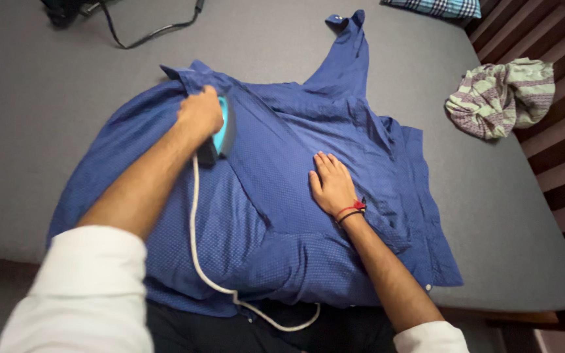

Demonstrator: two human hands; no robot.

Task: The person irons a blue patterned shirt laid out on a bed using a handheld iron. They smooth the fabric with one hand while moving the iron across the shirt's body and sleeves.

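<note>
Fingers (197, 108) of left hand (199, 114) clenched on iron (222, 127), right hand (331, 183) flat on blue shirt (263, 216)

Grey mattress (47, 98) spanning most of the view. Crumpled striped cloth (501, 97), green and dull purple, lying near the mattress's right edge. Checked blue-and-white fabric (436, 6) at the top edge, partly cut off. Black cable (152, 31) trailing across the upper left from a dark object (60, 10) in the corner. Dark wooden slats (560, 150) along the right side.
</note>
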